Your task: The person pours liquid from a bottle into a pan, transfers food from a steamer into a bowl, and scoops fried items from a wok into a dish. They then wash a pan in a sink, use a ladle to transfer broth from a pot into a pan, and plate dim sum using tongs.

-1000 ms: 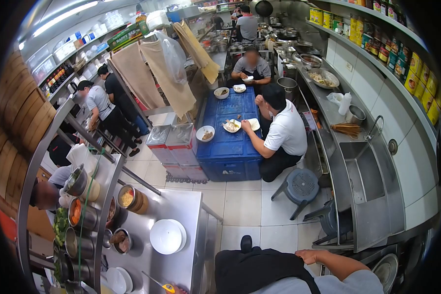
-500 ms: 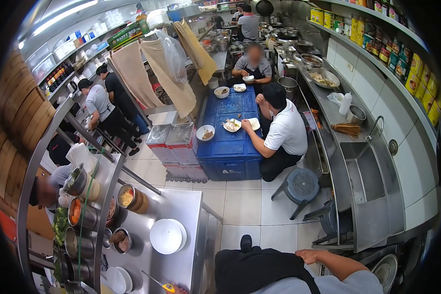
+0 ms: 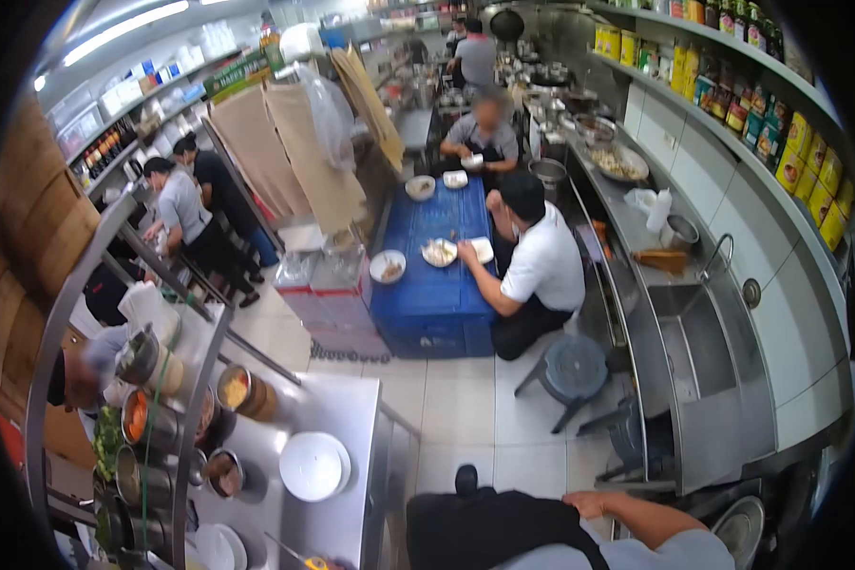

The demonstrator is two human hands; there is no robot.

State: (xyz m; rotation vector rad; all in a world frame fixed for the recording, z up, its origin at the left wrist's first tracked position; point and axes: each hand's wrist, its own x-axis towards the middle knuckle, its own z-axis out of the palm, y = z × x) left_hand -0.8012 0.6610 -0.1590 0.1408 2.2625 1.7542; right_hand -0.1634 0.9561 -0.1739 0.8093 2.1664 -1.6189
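Observation:
My right hand (image 3: pixel 589 503) rests at my hip against the side of my black apron (image 3: pixel 494 532), fingers laid along the cloth and nothing visible in them. At the bottom edge, above the steel table (image 3: pixel 304 408), a tool with a yellow handle (image 3: pixel 315 562) and a thin metal shaft slants up to the left. My left hand (image 3: pixel 344 565) is at that handle, mostly cut off by the frame and seemingly closed on it. Just beyond the tool stand stacked white bowls (image 3: pixel 311 467). More white bowls (image 3: pixel 220 548) sit to its left.
Metal containers of food (image 3: pixel 233 388) line the table's left side beside a steel rack (image 3: pixel 114 228). Ahead, two people sit at a blue chest (image 3: pixel 427 313) with bowls. A grey stool (image 3: pixel 575 369) and a sink counter (image 3: pixel 703 351) stand right. Others work at the back and left.
The whole view has shifted slightly left and down. The left hand shows less at the bottom edge. The right hand stays at the hip, and the seated people hold nearly the same poses.

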